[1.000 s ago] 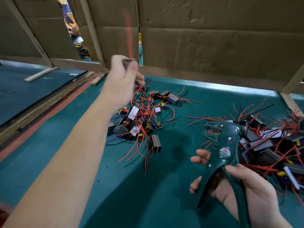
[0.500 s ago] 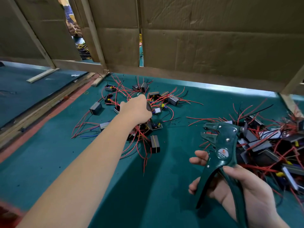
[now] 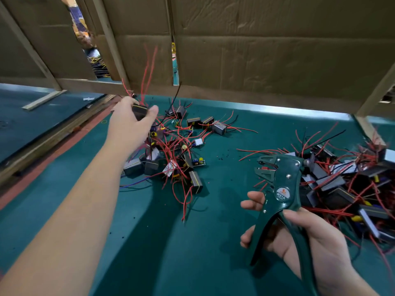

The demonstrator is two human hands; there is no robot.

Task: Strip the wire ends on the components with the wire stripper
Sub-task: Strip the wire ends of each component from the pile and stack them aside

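While the left arm stretches forward, the left hand (image 3: pixel 130 122) grasps a small black component (image 3: pixel 139 111), thumb and fingers curled round its body. Thin red wires (image 3: pixel 147 67) stand up out of the top of this component, and a black wire (image 3: pixel 176 97) rises beside them; their ends are blurred, so I cannot tell whether they are bare.

Closer to the person, the right hand (image 3: pixel 303 238) grips a dark green wire stripper (image 3: pixel 280 189). The fingers wrap one handle and the thumb lies on the other, with the two handles spread apart. The tool's head points up and away, angled toward the left hand, and its jaws stand apart with nothing between them.

Both hands are over a green tabletop (image 3: pixel 213 253). Just below and to the right of the left hand, between the two hands, lies a loose pile of components (image 3: pixel 171 154) with red wires tangled through it. A second, denser heap of components (image 3: pixel 346 180) lies just beyond and to the right of the right hand, partly behind the stripper's head. Small dark and red specks (image 3: pixel 220 158) dot the tabletop between the hands.

Beyond both hands stands a cardboard wall (image 3: pixel 256 50) on a wooden frame (image 3: pixel 89 86).
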